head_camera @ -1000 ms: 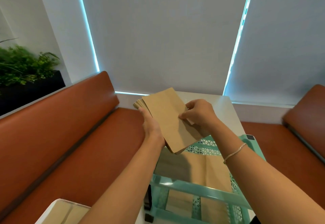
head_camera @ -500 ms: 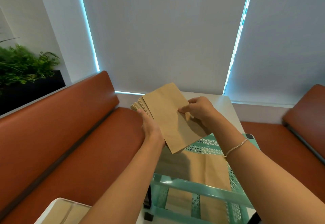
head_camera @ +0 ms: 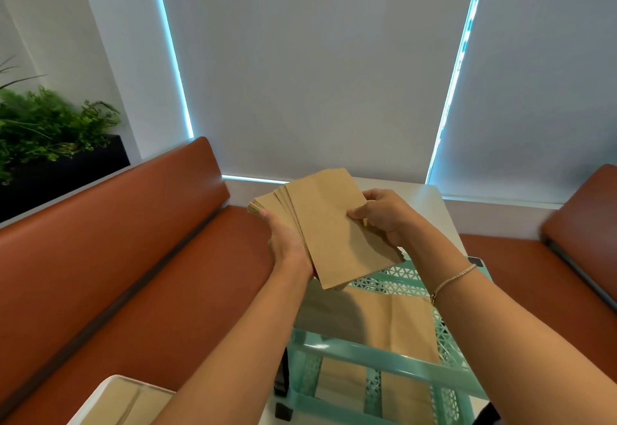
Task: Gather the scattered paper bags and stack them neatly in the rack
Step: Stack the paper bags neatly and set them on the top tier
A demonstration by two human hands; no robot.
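A fanned stack of small brown paper bags (head_camera: 329, 224) is held in the air above the mint-green metal rack (head_camera: 377, 356). My left hand (head_camera: 283, 244) supports the stack from its left edge and underneath. My right hand (head_camera: 384, 216) pinches the right edge of the top bag with thumb and fingers. Larger brown paper bags (head_camera: 390, 321) lie flat on the rack's upper shelf, and more bags (head_camera: 344, 383) show on the shelf below.
A white table (head_camera: 430, 204) stands behind the rack against the blinds. Brown leather benches (head_camera: 117, 257) run along the left and right (head_camera: 577, 221). A white box holding brown paper (head_camera: 117, 401) sits at the lower left. A planter (head_camera: 43, 131) is at far left.
Both hands have lifted the stack slightly and turned it a little. The bags have fanned out further at the top left. The rack's contents look the same.
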